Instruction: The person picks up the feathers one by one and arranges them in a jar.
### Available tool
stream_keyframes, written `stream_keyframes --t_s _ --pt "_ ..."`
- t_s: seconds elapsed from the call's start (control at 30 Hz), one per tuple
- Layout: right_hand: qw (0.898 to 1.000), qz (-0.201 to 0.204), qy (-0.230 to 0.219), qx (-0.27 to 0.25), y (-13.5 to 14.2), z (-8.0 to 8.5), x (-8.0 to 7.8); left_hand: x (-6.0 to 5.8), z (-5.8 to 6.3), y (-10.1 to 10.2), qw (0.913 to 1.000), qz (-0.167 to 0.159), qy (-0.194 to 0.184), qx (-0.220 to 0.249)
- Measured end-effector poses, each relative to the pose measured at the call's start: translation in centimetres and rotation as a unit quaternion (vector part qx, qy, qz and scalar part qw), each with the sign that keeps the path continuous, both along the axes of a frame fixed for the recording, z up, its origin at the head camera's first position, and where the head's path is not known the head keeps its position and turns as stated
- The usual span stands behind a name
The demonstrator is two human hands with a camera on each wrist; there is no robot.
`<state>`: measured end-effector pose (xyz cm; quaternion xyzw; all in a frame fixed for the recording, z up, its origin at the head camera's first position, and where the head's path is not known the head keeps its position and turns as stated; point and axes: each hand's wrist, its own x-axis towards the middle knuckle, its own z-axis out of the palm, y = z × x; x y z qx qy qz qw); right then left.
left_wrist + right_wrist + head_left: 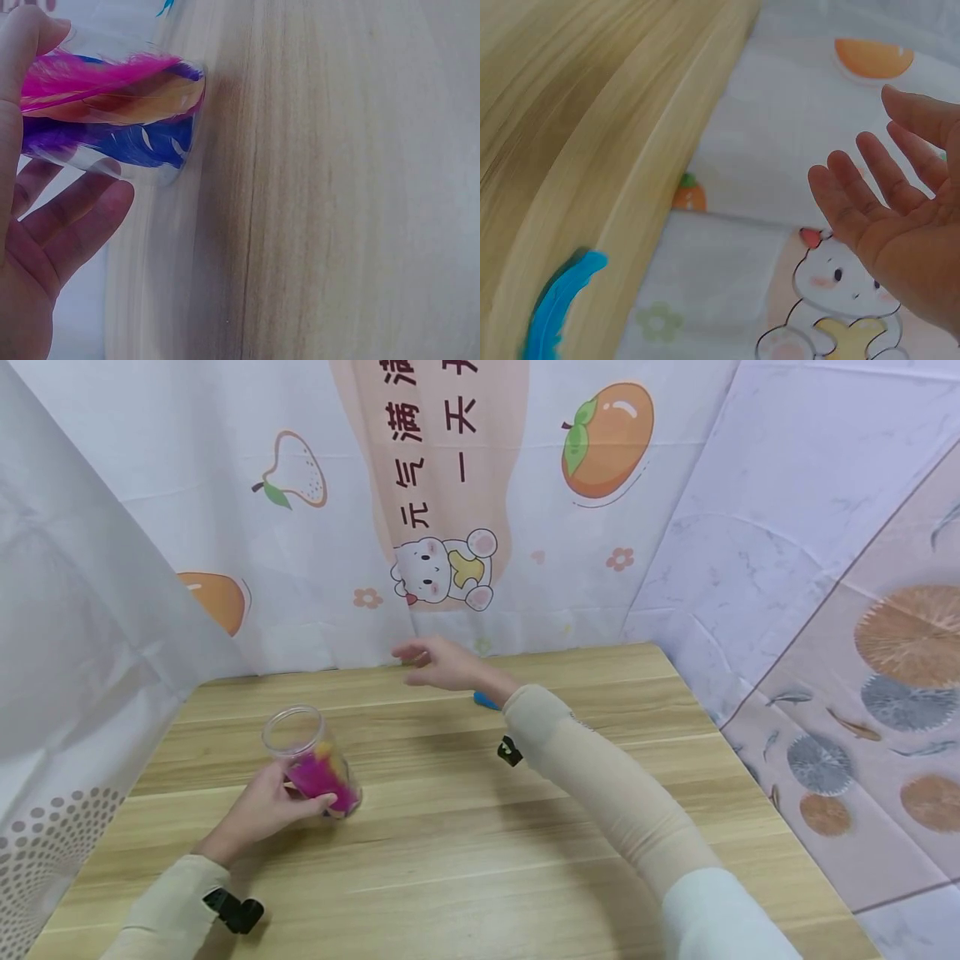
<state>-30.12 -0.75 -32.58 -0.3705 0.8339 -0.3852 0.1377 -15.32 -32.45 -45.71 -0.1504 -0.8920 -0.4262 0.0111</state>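
On the left of the table, my left hand (264, 806) grips a clear jar (294, 732), its mouth tilted away to the upper left in the head view. Pink, orange, purple and blue feathers (112, 105) fill the jar in the left wrist view, with thumb above and fingertips below it. Over the table's back part, my right hand (442, 665) is raised with nothing in it; the right wrist view shows its fingers (847, 195) spread and loosely bent. A blue feather (559, 307) lies on the table below the right hand, partly behind the right forearm in the head view.
The wooden table (450, 860) ends at the back against a white printed curtain (315, 568) with fruit and a cartoon bear. Another patterned curtain (862, 710) hangs along the right side. Black wrist mounts (234, 910) show on both sleeves.
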Motion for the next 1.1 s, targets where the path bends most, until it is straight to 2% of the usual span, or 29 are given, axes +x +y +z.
stream_keyframes --t_s 0.2,0.43,0.7,0.87,1.1 --pt "0.999 -0.025 -0.004 0.030 2.3 -1.7 -1.8 0.0 0.0 0.1 1.0000 -0.001 0.009 -0.004" --pt "0.993 -0.056 0.017 0.106 5.5 -2.9 -3.4 -0.1 0.2 0.1 1.0000 -0.002 0.001 -0.001" --pt "0.981 -0.059 0.030 0.184 8.3 -4.4 -4.9 -0.1 0.1 0.0 1.0000 -0.003 0.004 -0.005" --pt "0.970 -0.050 0.058 0.229 9.2 -5.7 -5.6 0.0 0.1 0.0 1.0000 -0.004 0.005 -0.004" --pt "0.956 -0.070 0.035 0.283 9.9 -7.0 -5.8 0.0 0.1 0.0 1.0000 -0.001 -0.003 0.000"
